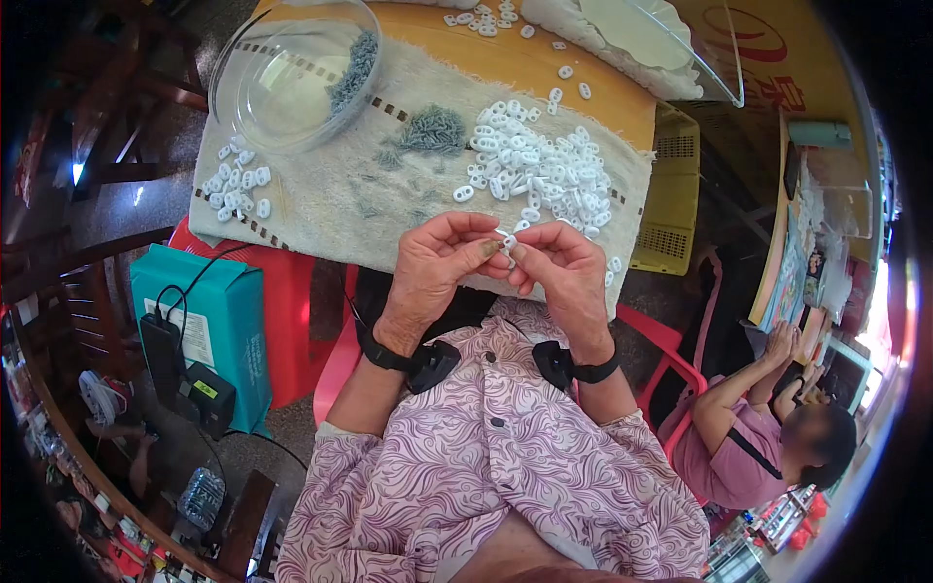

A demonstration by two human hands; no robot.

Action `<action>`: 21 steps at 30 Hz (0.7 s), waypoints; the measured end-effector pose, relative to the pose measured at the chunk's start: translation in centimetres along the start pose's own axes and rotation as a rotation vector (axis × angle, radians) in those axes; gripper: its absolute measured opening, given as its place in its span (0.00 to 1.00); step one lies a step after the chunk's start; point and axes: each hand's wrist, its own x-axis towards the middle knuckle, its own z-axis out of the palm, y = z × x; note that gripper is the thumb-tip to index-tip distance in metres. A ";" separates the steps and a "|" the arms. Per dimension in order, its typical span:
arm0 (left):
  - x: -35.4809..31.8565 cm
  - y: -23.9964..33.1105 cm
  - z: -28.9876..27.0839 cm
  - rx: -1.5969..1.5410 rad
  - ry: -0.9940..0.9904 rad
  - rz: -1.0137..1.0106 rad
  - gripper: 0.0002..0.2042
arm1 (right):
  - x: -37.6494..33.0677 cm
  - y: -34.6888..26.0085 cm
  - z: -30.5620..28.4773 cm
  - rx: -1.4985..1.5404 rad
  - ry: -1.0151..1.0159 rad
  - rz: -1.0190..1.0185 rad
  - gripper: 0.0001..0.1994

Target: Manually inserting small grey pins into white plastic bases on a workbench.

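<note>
My left hand (pixel 435 267) and my right hand (pixel 567 272) meet over the near edge of the cloth. Between their fingertips is a small white oval plastic piece (pixel 508 242), pinched from both sides; the fingers cover much of it. Just beyond my right hand lies a large heap of similar white two-holed pieces (pixel 539 160). A pile of small grey screw-like parts (pixel 433 129) sits left of that heap. Farther left, more white pieces (pixel 233 185) form a smaller group near the table's left edge.
A clear round bowl (pixel 255 73) holds more grey parts along its right side. The beige cloth (pixel 321 194) covers most of the table. A yellow crate (pixel 671 194) stands to the right, and a teal box (pixel 199 330) at left. Another person (pixel 739 437) sits at lower right.
</note>
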 end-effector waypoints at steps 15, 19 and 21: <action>0.1 -0.4 -0.1 0.023 0.003 0.029 0.12 | 0.2 0.0 -0.1 0.060 -0.005 0.006 0.06; 0.1 -0.4 -0.1 0.034 0.003 0.050 0.12 | 0.2 -0.1 0.1 0.048 -0.006 -0.007 0.06; 0.1 -0.3 0.0 0.042 0.006 0.056 0.12 | 0.3 -0.1 0.2 0.043 -0.008 -0.012 0.06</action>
